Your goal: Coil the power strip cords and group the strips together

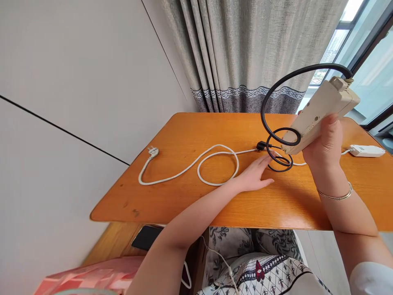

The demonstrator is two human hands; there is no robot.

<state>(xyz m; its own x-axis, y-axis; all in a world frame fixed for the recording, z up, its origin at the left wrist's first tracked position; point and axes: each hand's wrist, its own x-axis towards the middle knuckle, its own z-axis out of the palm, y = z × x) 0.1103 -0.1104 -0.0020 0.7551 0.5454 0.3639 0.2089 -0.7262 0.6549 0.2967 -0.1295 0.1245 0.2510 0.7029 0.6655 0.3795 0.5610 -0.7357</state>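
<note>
The right hand (327, 139) clasps the power strip (319, 112), slanting far-right; the left hand (254, 175), spread, lies left by black cord (325, 66).

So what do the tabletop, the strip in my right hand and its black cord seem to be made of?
Tabletop: apparently varnished wood or veneer, I can't tell which; orange, grained, with a sheen. Power strip: probably hard cream plastic, boxy with crisp edges and dull, marked faces. Black cord: likely rubber or soft plastic sheathing, smooth, curving in round loops.
</note>
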